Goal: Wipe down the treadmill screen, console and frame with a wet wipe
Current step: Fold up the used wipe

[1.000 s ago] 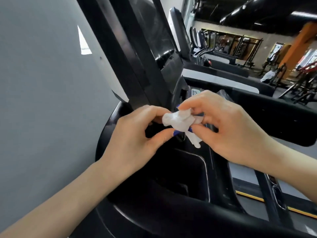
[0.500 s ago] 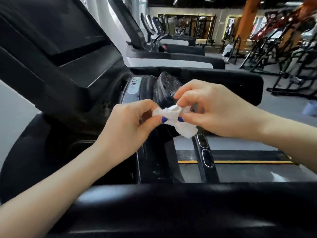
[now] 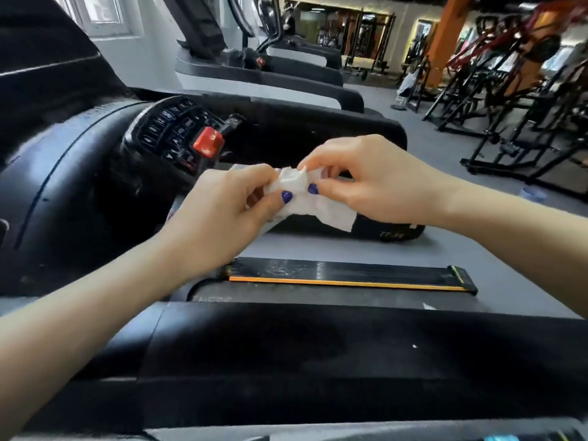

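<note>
Hands and wipe above the treadmill console

The wet wipe (image 3: 305, 198) is pinched between the left hand (image 3: 222, 218) and the right hand (image 3: 378, 183), held over the treadmill's handrail (image 3: 318, 361) nearest the camera. The button pad (image 3: 171, 132) with its stop button (image 3: 208, 141) lies behind and left of the hands. A neighbouring treadmill (image 3: 270, 81) stands farther back; weight machines (image 3: 509, 90) fill the far right.

Both forearms reach in toward 12 o'clock, left hand (image 3: 222, 211) and right hand (image 3: 366, 183) thumb-to-thumb, fingers curled, pinching.
</note>
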A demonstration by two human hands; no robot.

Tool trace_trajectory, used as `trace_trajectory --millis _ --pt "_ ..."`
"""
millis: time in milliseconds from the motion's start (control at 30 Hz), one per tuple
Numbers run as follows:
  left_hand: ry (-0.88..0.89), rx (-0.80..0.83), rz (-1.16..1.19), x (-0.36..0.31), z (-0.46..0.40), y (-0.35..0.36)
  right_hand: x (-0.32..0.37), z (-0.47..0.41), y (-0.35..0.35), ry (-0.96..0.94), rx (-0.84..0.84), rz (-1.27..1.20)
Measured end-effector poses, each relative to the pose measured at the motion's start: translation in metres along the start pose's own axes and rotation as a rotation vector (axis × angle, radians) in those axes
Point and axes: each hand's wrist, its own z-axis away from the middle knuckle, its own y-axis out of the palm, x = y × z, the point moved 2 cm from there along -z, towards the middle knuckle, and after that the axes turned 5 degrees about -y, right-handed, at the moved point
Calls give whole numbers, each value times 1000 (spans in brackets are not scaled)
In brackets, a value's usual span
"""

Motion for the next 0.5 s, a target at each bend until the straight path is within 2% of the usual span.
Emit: trace_trajectory --millis 367,500 --pt "15 156 55 -70 -40 92 -80 86 -33 152 -93 13" --pt "34 183 -10 -94 -52 124 -112 110 -42 142 -98 0"
